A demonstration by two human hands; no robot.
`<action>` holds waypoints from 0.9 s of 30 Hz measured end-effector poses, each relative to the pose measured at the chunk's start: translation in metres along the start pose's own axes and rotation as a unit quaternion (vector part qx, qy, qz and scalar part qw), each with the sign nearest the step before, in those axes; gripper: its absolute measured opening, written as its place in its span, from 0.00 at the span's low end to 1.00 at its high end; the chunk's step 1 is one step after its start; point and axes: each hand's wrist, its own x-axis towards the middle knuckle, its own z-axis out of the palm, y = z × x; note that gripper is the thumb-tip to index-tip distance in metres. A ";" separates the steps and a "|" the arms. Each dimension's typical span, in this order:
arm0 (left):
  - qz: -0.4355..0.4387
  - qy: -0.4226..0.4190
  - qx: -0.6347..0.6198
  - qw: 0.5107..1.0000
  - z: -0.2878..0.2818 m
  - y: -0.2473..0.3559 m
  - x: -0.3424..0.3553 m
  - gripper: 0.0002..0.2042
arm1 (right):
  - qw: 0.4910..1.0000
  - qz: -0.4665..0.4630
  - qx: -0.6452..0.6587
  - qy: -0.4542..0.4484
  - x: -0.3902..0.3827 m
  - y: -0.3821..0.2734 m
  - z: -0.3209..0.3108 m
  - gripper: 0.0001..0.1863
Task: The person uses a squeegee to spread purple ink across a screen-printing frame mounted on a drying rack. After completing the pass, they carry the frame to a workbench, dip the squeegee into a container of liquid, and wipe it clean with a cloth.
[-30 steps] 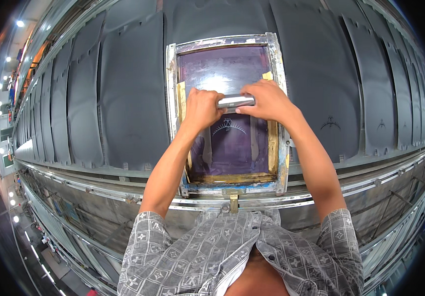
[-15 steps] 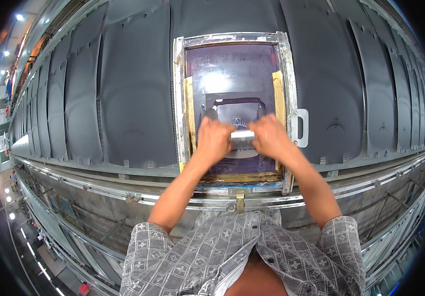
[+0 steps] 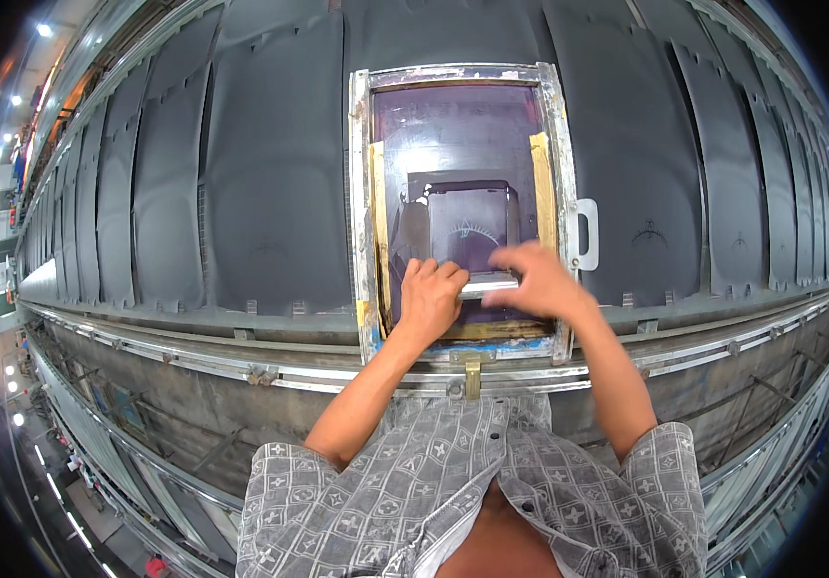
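A metal-framed printing screen (image 3: 360, 202) with purple mesh lies over dark grey sheet material. Inside it, near its front end, is a squeegee (image 3: 487, 283) with a pale bar. My left hand (image 3: 432, 297) is closed round the squeegee's left end. At the other end, my right hand (image 3: 544, 279) has its fingers spread apart, somewhat blurred, beside the bar. Just beyond the squeegee, a dark ink-edged rectangle on the mesh carries a pale arched design (image 3: 467, 231). Whatever lies under the screen is mostly hidden.
Dark grey sheets (image 3: 275, 183) line the long table on both sides; those to the right bear a small arched print (image 3: 649, 231). A white handle (image 3: 587, 234) juts from the frame's right side. A metal rail (image 3: 308, 383) runs along the near edge, with a brass-coloured bracket (image 3: 473, 378).
Both hands and the squeegee have come nearer to me, toward the screen's front end. My right hand has loosened from the bar, uncovering more of the arched design.
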 end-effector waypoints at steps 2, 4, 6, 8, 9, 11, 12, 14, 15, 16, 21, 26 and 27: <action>-0.007 0.019 -0.003 1.000 -0.007 0.007 -0.003 0.20 | 0.971 0.083 -0.054 0.218 0.009 0.031 -0.019 0.22; -0.007 0.023 -0.015 1.000 -0.006 0.006 -0.003 0.20 | 0.911 0.245 -0.065 0.325 0.018 0.067 -0.034 0.19; -0.005 0.009 -0.012 1.000 -0.003 0.004 -0.011 0.20 | 0.901 0.310 -0.011 0.304 0.020 0.108 -0.024 0.16; -0.010 -0.009 0.013 1.000 -0.005 0.002 -0.015 0.20 | 0.915 0.261 -0.008 0.307 0.020 0.118 -0.013 0.14; -0.008 0.004 0.022 1.000 -0.001 -0.003 -0.020 0.20 | 0.915 0.261 0.005 0.308 0.023 0.110 -0.021 0.14; -0.002 0.030 -0.026 0.999 -0.008 -0.011 -0.025 0.20 | 0.912 0.244 0.036 0.327 0.027 0.102 -0.027 0.14; -0.006 0.039 -0.034 0.999 -0.015 -0.014 -0.028 0.20 | 0.911 0.245 0.045 0.328 0.030 0.083 -0.035 0.14; -0.010 0.055 -0.056 0.997 -0.033 -0.021 -0.034 0.20 | 0.906 0.252 0.060 0.334 0.035 0.038 -0.042 0.13; -0.014 0.052 -0.044 0.998 -0.041 -0.024 -0.035 0.20 | 0.904 0.222 0.034 0.363 0.036 0.030 -0.036 0.13; -0.017 0.048 -0.032 0.998 -0.053 -0.034 -0.040 0.20 | 0.900 0.240 0.049 0.360 0.039 0.028 -0.024 0.12; -0.028 0.060 0.024 0.997 -0.115 -0.137 -0.104 0.18 | 0.905 0.147 0.083 0.389 0.096 -0.067 0.093 0.08; -0.028 0.084 0.029 0.996 -0.135 -0.192 -0.159 0.17 | 0.886 0.176 0.207 0.375 0.131 -0.117 0.158 0.10; -0.032 0.078 0.033 0.996 -0.138 -0.201 -0.168 0.18 | 0.888 0.183 0.201 0.372 0.136 -0.125 0.164 0.10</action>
